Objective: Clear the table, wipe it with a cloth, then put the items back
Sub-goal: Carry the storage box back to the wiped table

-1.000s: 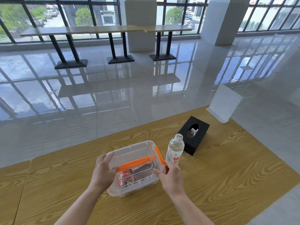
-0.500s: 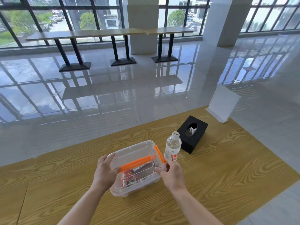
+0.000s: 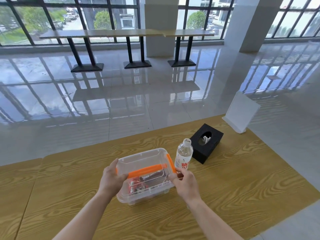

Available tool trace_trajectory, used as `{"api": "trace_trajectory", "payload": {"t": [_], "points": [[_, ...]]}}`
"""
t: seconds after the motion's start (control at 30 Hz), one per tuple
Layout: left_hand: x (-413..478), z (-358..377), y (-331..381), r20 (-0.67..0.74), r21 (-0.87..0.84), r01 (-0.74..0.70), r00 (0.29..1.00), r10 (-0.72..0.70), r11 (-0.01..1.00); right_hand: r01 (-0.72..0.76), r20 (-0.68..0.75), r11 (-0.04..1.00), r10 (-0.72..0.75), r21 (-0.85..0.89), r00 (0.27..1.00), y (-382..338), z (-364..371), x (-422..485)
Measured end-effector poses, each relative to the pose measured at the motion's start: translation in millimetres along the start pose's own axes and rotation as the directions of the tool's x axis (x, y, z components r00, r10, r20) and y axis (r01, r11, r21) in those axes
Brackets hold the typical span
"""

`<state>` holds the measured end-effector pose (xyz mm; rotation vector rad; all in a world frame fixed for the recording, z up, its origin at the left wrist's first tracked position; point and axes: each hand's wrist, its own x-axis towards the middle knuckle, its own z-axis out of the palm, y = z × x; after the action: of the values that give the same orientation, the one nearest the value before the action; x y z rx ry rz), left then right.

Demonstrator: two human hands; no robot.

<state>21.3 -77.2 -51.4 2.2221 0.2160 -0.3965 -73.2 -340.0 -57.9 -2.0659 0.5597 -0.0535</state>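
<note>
Now both hands grasp the clear storage box (image 3: 143, 160) (orange latches, red packets inside) at the middle of the wooden table (image 3: 242, 187): the left hand (image 3: 110, 181) curls over its 9 o'clock end, the right hand (image 3: 186, 183) pinches its 3 o'clock edge. A water bottle (image 3: 183, 155) stands just beside at 2 o'clock, a black tissue box (image 3: 207, 142) beyond

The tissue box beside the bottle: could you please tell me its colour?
The tissue box is black; the head view shows it best.

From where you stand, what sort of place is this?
Probably a canteen or break area: long tables along tall windows, glossy tiled floor, and a wooden table with a tissue box and sign stand.
</note>
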Motion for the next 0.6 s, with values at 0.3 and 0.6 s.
{"api": "trace_trajectory", "payload": {"t": [0.3,0.6], "points": [[-18.4,-2.5,14.3,-0.069,-0.003,0.132,0.989,-0.131,0.991,-0.046,0.005,0.942,0.047,0.333,0.999,-12.4,0.8,5.3],[-28.5,-14.1,13.5,-0.164,0.275,0.224,0.969,-0.183,0.935,-0.161,0.104,0.916,0.132,0.366,0.986,-22.2,23.7,2.4]]}}
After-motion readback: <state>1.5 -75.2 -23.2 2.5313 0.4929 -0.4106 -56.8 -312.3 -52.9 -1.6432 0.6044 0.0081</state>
